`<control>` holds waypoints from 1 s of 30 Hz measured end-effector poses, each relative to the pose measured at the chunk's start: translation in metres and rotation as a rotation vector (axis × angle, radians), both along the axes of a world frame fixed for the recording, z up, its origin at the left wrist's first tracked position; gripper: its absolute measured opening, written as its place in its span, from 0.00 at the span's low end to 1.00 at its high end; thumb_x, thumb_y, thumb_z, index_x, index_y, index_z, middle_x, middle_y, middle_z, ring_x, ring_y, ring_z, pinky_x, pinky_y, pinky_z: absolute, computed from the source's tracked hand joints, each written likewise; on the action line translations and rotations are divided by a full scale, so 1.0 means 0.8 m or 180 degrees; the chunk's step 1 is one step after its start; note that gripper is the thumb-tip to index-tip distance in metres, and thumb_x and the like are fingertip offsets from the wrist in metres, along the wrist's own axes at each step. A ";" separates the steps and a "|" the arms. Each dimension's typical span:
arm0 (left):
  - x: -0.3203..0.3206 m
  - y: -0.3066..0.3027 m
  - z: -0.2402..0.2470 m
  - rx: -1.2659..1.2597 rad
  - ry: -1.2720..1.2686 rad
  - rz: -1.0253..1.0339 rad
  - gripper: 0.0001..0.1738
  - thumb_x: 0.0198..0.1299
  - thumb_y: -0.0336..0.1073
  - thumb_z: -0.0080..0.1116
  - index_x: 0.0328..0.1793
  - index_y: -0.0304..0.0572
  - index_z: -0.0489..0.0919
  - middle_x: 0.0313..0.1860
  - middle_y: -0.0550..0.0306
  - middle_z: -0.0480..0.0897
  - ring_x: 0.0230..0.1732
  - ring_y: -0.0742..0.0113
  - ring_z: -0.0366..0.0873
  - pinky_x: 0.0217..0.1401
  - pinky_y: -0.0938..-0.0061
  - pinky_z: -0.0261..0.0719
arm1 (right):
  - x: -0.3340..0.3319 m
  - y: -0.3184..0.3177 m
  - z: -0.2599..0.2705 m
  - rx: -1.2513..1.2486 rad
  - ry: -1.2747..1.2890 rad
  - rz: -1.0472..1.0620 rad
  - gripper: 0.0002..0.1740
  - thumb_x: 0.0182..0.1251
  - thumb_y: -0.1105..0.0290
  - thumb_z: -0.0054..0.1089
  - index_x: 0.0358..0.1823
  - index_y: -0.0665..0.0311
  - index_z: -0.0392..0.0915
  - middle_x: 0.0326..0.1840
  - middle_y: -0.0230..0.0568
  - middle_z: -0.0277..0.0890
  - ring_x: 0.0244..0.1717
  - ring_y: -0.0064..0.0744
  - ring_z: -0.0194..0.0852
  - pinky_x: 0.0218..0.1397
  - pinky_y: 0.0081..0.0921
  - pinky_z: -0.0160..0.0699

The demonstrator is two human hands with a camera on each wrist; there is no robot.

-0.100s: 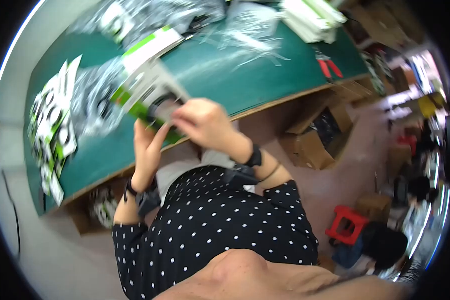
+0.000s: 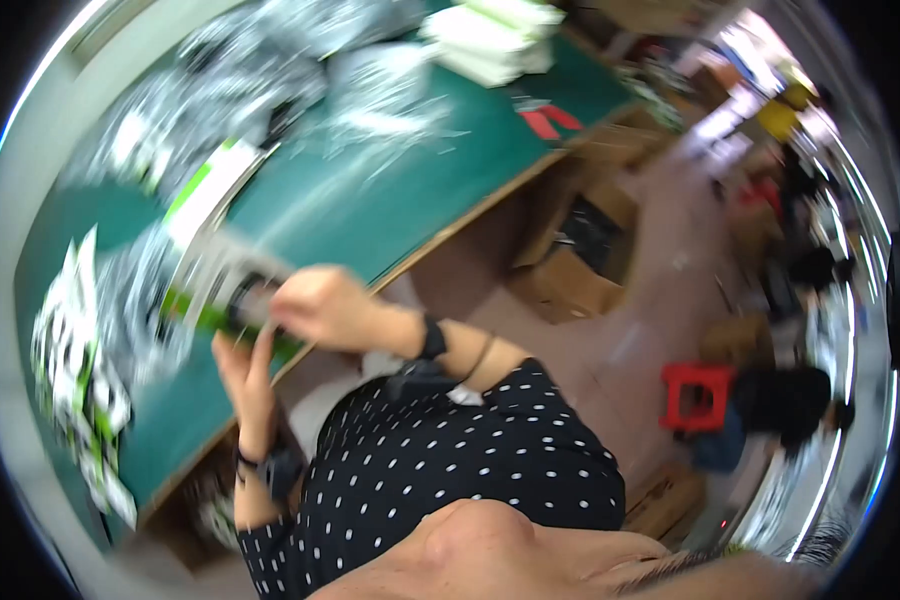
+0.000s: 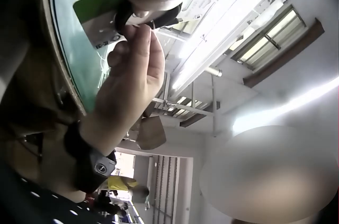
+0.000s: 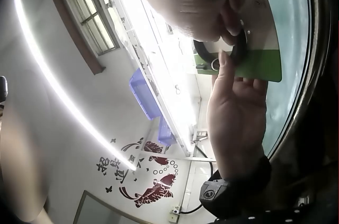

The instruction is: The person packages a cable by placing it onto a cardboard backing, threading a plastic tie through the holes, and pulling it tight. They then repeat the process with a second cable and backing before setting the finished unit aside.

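A green-and-white card (image 4: 265, 44) carries a black ring-shaped item (image 4: 241, 47) on its face. My left hand (image 2: 250, 385) holds the card from its near edge; in the right wrist view the thumb lies on the front at the ring and the fingers are behind the card. My right hand (image 2: 335, 310) is over the card's face, with thumb and fingertips pinched together at the black ring, as the left wrist view shows. What lies between those fingertips is mostly hidden. The card is held close over the near edge of the green table (image 2: 370, 220).
More green-and-white cards lie piled at the left (image 2: 80, 390). Grey plastic bags (image 2: 260, 70) cover the back, with thin clear strips (image 2: 400, 120) beside them. Red-handled pliers (image 2: 550, 122) lie near the right edge. An open carton (image 2: 575, 280) and a red stool (image 2: 697, 397) stand on the floor.
The head view has swung, so the table, hands and card appear lower and further left. Both hands keep nearly the same grip on the card and ring.
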State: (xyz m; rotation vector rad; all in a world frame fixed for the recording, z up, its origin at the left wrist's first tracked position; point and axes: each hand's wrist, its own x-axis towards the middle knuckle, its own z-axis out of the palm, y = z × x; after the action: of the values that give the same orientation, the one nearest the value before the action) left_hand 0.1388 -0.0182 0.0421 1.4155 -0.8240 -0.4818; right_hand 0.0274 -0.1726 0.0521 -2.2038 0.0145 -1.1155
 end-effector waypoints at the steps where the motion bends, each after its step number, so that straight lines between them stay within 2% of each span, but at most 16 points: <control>1: -0.002 0.010 0.009 0.0068 0.0228 0.0026 0.27 0.63 0.25 0.58 0.66 0.35 0.62 0.58 0.51 0.74 0.57 0.65 0.73 0.60 0.71 0.71 | 0.002 0.012 -0.004 0.0183 -0.0060 0.0030 0.07 0.56 0.70 0.64 0.35 0.63 0.80 0.31 0.45 0.79 0.34 0.48 0.79 0.38 0.37 0.79; 4: -0.011 0.017 0.011 0.0051 0.0974 -0.0110 0.26 0.66 0.26 0.54 0.69 0.37 0.61 0.62 0.50 0.73 0.59 0.65 0.73 0.58 0.70 0.74 | -0.016 0.020 0.010 0.0711 0.0077 0.0429 0.05 0.54 0.70 0.62 0.30 0.63 0.78 0.28 0.45 0.79 0.31 0.46 0.81 0.34 0.35 0.79; 5: -0.014 0.016 0.003 0.0021 0.1021 -0.0304 0.26 0.66 0.26 0.54 0.69 0.37 0.61 0.62 0.50 0.73 0.59 0.65 0.73 0.58 0.70 0.74 | -0.027 0.021 0.010 0.0658 0.0110 0.0237 0.05 0.54 0.70 0.62 0.30 0.63 0.78 0.28 0.45 0.79 0.31 0.46 0.81 0.34 0.35 0.79; 7: -0.013 0.020 0.001 -0.0019 0.1417 -0.0499 0.26 0.68 0.29 0.53 0.70 0.43 0.60 0.60 0.53 0.74 0.57 0.66 0.76 0.55 0.71 0.78 | -0.036 0.028 0.017 0.1500 0.0375 0.0737 0.05 0.52 0.73 0.62 0.30 0.65 0.78 0.27 0.43 0.80 0.30 0.39 0.82 0.34 0.30 0.79; 8: -0.012 0.022 0.001 -0.0006 0.1420 -0.0590 0.26 0.68 0.29 0.53 0.70 0.43 0.60 0.60 0.53 0.74 0.57 0.66 0.76 0.55 0.71 0.78 | -0.039 0.029 0.016 0.1497 0.0357 0.0647 0.05 0.52 0.73 0.62 0.30 0.65 0.78 0.27 0.43 0.80 0.30 0.39 0.82 0.34 0.30 0.79; 11: -0.012 0.032 0.002 0.0045 0.2039 -0.0634 0.26 0.69 0.28 0.51 0.71 0.40 0.59 0.63 0.48 0.72 0.59 0.62 0.75 0.57 0.69 0.77 | -0.043 0.030 0.011 0.1297 0.0263 0.0998 0.04 0.55 0.76 0.61 0.32 0.68 0.79 0.30 0.41 0.81 0.28 0.31 0.81 0.32 0.25 0.79; 16: 0.001 0.042 -0.019 0.0088 0.2430 -0.0680 0.26 0.70 0.29 0.50 0.72 0.41 0.59 0.64 0.47 0.71 0.59 0.61 0.75 0.59 0.67 0.77 | -0.043 0.029 0.005 0.1200 0.0095 0.1098 0.04 0.54 0.75 0.63 0.30 0.68 0.81 0.29 0.42 0.81 0.29 0.32 0.81 0.32 0.25 0.79; 20: 0.001 0.044 -0.024 0.0150 0.2084 -0.0667 0.26 0.70 0.30 0.50 0.72 0.40 0.59 0.65 0.46 0.71 0.60 0.61 0.74 0.59 0.66 0.76 | -0.045 0.030 0.007 0.1247 0.0136 0.1088 0.07 0.55 0.71 0.65 0.28 0.69 0.83 0.28 0.42 0.83 0.28 0.32 0.81 0.32 0.24 0.79; 23: -0.003 0.040 -0.025 0.0174 0.1447 -0.0485 0.27 0.69 0.29 0.52 0.71 0.38 0.59 0.66 0.44 0.70 0.60 0.60 0.74 0.60 0.67 0.75 | -0.048 0.030 0.009 0.2033 0.0744 0.1099 0.14 0.59 0.64 0.66 0.25 0.70 0.83 0.28 0.41 0.84 0.24 0.29 0.81 0.29 0.23 0.79; 24: -0.007 0.037 -0.021 0.0172 0.1445 -0.0488 0.27 0.69 0.29 0.52 0.71 0.38 0.59 0.66 0.44 0.70 0.60 0.60 0.74 0.60 0.67 0.75 | -0.048 0.030 0.009 0.2030 0.0742 0.1096 0.14 0.59 0.64 0.66 0.25 0.70 0.83 0.28 0.41 0.84 0.24 0.29 0.81 0.29 0.23 0.79; 27: -0.024 0.029 -0.014 0.0164 0.0776 0.0178 0.27 0.68 0.27 0.52 0.70 0.34 0.60 0.63 0.42 0.73 0.58 0.57 0.77 0.59 0.66 0.75 | -0.048 0.032 0.009 0.2775 0.1123 0.1119 0.17 0.61 0.60 0.67 0.28 0.70 0.83 0.28 0.41 0.84 0.21 0.26 0.80 0.25 0.21 0.79; 28: -0.026 0.030 -0.013 0.0165 0.0774 0.0173 0.27 0.68 0.27 0.52 0.70 0.34 0.60 0.63 0.42 0.73 0.58 0.57 0.77 0.59 0.66 0.75 | -0.048 0.032 0.010 0.2776 0.1119 0.1115 0.17 0.61 0.60 0.67 0.28 0.70 0.83 0.28 0.41 0.84 0.21 0.26 0.80 0.25 0.21 0.79; 30: -0.027 0.031 -0.014 0.0153 -0.0461 0.0287 0.25 0.68 0.26 0.52 0.69 0.31 0.61 0.60 0.41 0.75 0.55 0.54 0.78 0.57 0.65 0.76 | -0.050 0.031 0.015 0.4167 0.1311 0.1643 0.14 0.60 0.62 0.67 0.31 0.69 0.83 0.28 0.41 0.84 0.21 0.24 0.79 0.23 0.20 0.79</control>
State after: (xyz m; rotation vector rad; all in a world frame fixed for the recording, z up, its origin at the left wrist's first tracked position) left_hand 0.1169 0.0067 0.0305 1.5388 -0.8649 -0.3349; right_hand -0.0123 -0.1479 0.0638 -1.0764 0.2578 -0.1636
